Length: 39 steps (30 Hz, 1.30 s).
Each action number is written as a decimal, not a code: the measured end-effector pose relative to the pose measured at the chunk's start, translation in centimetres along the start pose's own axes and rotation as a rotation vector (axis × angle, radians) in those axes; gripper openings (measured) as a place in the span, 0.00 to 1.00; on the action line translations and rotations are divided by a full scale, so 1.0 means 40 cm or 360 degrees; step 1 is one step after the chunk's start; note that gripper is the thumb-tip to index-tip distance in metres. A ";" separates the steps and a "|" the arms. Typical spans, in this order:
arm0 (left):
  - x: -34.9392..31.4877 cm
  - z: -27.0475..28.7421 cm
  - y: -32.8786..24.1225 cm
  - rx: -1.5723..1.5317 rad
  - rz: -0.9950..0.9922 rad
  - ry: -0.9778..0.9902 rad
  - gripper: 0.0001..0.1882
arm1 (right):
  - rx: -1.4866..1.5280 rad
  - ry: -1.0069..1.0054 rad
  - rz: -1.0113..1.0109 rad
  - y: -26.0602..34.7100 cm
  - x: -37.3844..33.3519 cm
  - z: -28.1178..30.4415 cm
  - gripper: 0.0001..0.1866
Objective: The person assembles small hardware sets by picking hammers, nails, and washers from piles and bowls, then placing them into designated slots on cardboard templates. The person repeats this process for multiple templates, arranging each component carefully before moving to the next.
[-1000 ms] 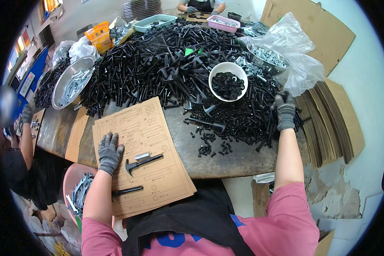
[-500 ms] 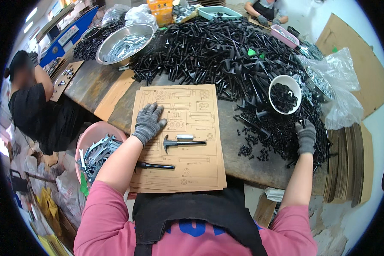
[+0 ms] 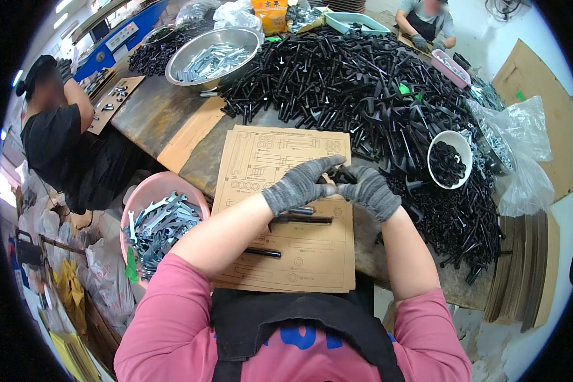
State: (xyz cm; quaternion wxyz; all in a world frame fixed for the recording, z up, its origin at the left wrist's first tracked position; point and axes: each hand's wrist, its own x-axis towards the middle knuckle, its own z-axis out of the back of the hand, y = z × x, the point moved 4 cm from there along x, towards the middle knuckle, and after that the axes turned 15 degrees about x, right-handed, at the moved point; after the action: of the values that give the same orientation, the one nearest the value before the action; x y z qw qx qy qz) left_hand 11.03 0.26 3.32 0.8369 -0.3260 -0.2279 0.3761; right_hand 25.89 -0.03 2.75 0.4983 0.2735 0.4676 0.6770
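My gloved hands meet over the right part of a stack of printed brown cardboard sheets (image 3: 235, 167). My left hand (image 3: 302, 183) has its fingers curled towards the right hand. My right hand (image 3: 370, 192) is closed, with small dark pieces (image 3: 341, 173) showing between the hands; they look like black screws, but the fingers hide most of them. On the top sheet under my left wrist lie a black shaft (image 3: 305, 219), its head mostly hidden, and a silver sleeve (image 3: 301, 210). Closer to me lies another black rod (image 3: 263, 252), its left end behind my forearm.
A large heap of black bolts (image 3: 337, 83) covers the table's far side. Small black screws (image 3: 449, 223) lie at right, beside a white bowl of black parts (image 3: 467, 159). A pink basin of wrenches (image 3: 128, 210) stands left; a steel bowl (image 3: 253, 39) sits behind. Two people work nearby.
My right hand has come from the small screw pile to the cardboard sheets. My left hand has slid right to meet it. The whole view has shifted slightly.
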 end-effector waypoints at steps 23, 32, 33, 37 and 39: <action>0.026 -0.006 0.147 0.0964 0.0204 0.0211 0.23 | -0.0369 -0.0703 0.0408 0.008 -0.008 0.008 0.12; 0.050 -0.054 0.103 0.1197 0.0136 0.0246 0.14 | 0.0730 -0.0757 0.0257 -0.093 -0.046 0.062 0.07; 0.048 -0.053 0.105 0.1164 0.0147 0.0208 0.15 | 0.0685 -0.0806 0.0273 -0.106 -0.045 0.063 0.06; 0.053 -0.046 0.111 0.1068 0.0145 0.0195 0.15 | 0.0299 -0.0517 0.0102 -0.099 -0.038 0.019 0.06; 0.058 -0.047 0.106 0.1074 0.0186 0.0244 0.16 | 0.0042 -0.0332 0.0278 -0.082 -0.038 -0.025 0.07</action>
State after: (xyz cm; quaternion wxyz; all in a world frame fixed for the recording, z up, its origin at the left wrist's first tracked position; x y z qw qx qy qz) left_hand 11.57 3.49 -0.67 0.8893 -0.0708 -0.0082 0.4517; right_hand 26.96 -1.58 -0.49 0.4797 0.3886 0.3964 0.6795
